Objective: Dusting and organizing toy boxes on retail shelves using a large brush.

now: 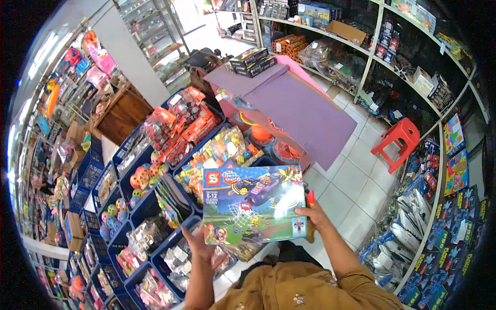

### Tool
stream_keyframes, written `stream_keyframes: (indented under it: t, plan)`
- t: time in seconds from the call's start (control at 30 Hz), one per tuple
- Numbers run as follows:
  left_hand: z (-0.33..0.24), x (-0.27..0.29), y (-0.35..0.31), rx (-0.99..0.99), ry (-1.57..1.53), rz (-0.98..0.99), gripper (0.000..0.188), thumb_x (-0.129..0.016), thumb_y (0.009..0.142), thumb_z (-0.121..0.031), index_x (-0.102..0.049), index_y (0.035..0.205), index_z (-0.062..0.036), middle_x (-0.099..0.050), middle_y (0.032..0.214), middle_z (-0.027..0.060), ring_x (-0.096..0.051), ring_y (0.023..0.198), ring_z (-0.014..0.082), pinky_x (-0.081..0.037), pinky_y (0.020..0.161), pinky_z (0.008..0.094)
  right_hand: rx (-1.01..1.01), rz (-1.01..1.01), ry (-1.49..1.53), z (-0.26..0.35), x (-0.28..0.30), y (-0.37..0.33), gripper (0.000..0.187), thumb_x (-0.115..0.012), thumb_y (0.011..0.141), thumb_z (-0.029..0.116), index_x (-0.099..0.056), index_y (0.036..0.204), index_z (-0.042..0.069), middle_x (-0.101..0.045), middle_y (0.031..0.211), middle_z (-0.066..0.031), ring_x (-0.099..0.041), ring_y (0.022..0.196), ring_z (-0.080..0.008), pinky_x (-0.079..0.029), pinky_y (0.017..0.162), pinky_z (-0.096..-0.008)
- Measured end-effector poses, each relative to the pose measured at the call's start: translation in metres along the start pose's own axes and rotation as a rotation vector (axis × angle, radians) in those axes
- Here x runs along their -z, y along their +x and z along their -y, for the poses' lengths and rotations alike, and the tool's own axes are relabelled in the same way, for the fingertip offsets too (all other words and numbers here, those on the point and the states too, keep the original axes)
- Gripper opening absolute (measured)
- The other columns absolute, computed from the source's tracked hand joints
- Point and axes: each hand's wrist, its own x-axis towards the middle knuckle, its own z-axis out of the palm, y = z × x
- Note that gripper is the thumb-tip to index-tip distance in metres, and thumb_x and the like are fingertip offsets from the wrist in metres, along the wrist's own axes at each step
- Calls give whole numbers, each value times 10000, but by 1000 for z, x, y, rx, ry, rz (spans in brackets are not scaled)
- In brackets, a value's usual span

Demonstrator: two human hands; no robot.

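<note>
I see the right hand (313,214) gripping a box (258,199) by its 4 o'clock edge; the left hand (200,246) sits against its 8 o'clock corner, fingers partly hidden. Around my view: balls (139,179) at 9, red packs (199,126) at 10, black boxes (253,63) at 12, a purple table (305,116) at 2, a red stool (404,134) at 3.

The scene is looked down on from the person's head, through the left of two wide fisheyes, tilted forward. The left hand (200,247), the right hand (314,216) and the box (253,204) are framed close, below centre; the brown shirt (289,289) is seen from above, the wall shelves (370,50) farther off. Toward the rim, detail is perhaps lost.
</note>
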Motion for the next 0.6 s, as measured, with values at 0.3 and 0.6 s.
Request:
stream_keyframes:
  t: [0.3, 0.6]
  plan:
    - [-1, -37, -26, 18, 392, 163, 1047, -737, 642, -359, -127, 1462, -133, -385, 1322, 311, -509, 1133, 391, -458, 923, 460, -52, 80, -231, -2, 8, -126, 716, -762, 654, 68, -435, 1284, -19, -552, 1186, -80, -519, 1076, -163, -405, 943, -316]
    - [-23, -72, -36, 204, 727, 464, 707, -698, 689, -375, -514, 1240, 29, -572, 1168, 197, -574, 1038, 267, -452, 911, 363, 12, 43, -180, 34, -9, -194, 727, -748, 644, 45, -432, 1295, -23, -560, 1176, -67, -523, 1060, -156, -396, 949, -308]
